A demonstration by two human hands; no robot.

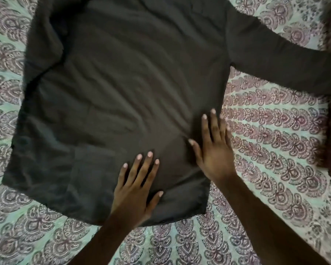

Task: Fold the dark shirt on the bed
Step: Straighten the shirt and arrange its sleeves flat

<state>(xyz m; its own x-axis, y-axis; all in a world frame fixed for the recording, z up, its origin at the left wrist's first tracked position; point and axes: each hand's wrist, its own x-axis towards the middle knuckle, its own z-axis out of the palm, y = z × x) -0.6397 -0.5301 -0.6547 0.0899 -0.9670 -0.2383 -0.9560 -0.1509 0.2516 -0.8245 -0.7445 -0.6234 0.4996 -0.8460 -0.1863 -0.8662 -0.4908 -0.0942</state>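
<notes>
Both hands flat, fingers spread, holding nothing: left hand & right hand smooth dark shirt at 5 o'clock. Next, prob fold sleeve from 2 o'clock inward.

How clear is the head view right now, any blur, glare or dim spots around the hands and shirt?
Head view: dim, even light, no glare; the dark shirt shows only faint creases. Both the left hand and right hand are slightly soft, the right fingertips smeared. The patterned bedsheet blurs toward the edges.
</notes>
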